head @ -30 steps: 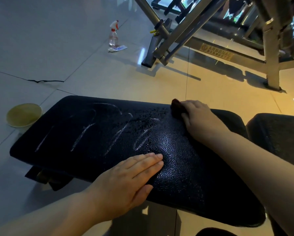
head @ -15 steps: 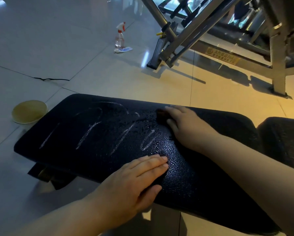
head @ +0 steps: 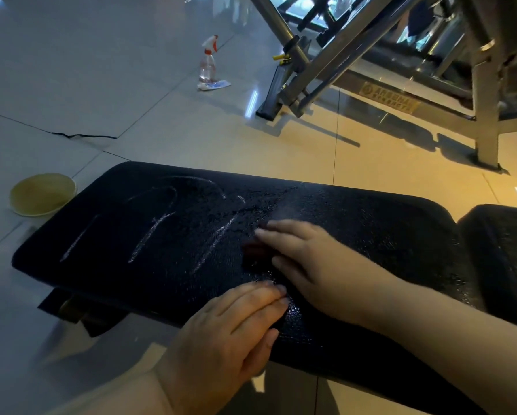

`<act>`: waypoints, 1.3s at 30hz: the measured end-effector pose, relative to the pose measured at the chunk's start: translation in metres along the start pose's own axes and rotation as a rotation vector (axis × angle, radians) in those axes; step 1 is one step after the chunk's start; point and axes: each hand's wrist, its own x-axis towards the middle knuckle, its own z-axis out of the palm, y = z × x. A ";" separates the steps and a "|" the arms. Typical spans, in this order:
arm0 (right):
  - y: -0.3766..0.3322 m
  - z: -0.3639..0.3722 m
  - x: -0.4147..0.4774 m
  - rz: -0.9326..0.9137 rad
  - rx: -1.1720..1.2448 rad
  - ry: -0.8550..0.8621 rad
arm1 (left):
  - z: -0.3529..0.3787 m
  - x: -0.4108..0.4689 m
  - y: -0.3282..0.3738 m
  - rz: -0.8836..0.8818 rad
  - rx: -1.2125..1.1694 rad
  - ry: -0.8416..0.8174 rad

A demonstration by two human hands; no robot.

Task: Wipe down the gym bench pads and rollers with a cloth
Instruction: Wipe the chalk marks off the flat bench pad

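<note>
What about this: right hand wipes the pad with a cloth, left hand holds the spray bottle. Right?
No. Head view: the left hand rests flat on the pad, the spray bottle stands on the floor; the right hand and cloth are right.

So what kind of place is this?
Probably a gym: a black bench pad being wiped with a cloth, a steel exercise-machine frame behind it, and a spray bottle standing on the tiled floor.
</note>
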 end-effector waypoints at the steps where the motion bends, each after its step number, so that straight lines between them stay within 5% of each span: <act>1: 0.001 -0.003 -0.009 -0.040 -0.021 -0.040 | 0.001 0.000 -0.001 0.002 -0.002 0.023; 7: 0.029 -0.009 0.024 0.118 -0.073 0.119 | 0.003 0.004 -0.005 0.024 -0.047 0.112; 13: 0.012 -0.006 -0.002 -0.089 -0.081 -0.066 | -0.002 -0.005 -0.014 0.078 0.010 0.105; 18: 0.026 -0.005 0.027 0.117 -0.019 0.125 | -0.005 -0.010 -0.017 0.031 -0.015 0.150; 25: -0.006 -0.003 -0.004 -0.131 -0.108 -0.114 | -0.009 -0.022 -0.021 0.014 0.000 0.109; 31: 0.002 0.000 0.015 0.081 -0.112 0.074 | -0.008 -0.026 -0.020 -0.045 -0.060 0.135; 35: -0.025 0.009 -0.001 -0.131 -0.108 -0.074 | -0.008 -0.025 -0.019 -0.063 -0.033 0.153; 39: 0.004 -0.007 0.002 -0.037 -0.144 -0.071 | -0.006 -0.021 -0.020 -0.098 -0.074 0.175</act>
